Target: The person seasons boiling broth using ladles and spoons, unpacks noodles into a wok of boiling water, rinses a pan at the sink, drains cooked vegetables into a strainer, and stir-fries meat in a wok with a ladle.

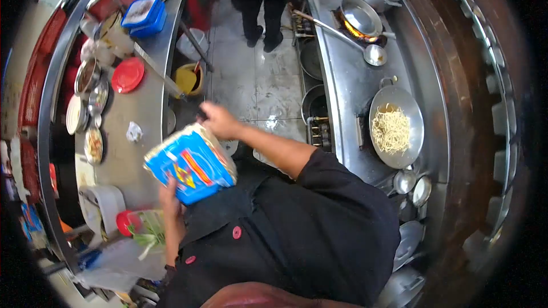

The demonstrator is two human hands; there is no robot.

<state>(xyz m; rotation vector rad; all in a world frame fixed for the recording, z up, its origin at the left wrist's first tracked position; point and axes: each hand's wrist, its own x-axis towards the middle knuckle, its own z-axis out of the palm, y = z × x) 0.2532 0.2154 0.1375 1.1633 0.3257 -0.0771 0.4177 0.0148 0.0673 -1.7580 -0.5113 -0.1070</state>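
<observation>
My left hand [170, 197] is closed on the near side of a blue plastic packet of noodles [197, 165] with red and yellow print. Pale noodles show along the packet's far and right edges. My right hand [220, 121] is closed at the packet's far corner, around a small dark item [201, 115] whose kind I cannot make out. To the right, a wok [419, 122] holds a heap of pale cooked noodles [391, 129].
A pan [361, 16] sits over flames, with a long-handled ladle [375, 55] beside it. On the left counter [151, 154] are a red lid [128, 75], a blue tub [142, 14] and a plate of food [93, 145]. Another person [262, 0] stands in the aisle ahead.
</observation>
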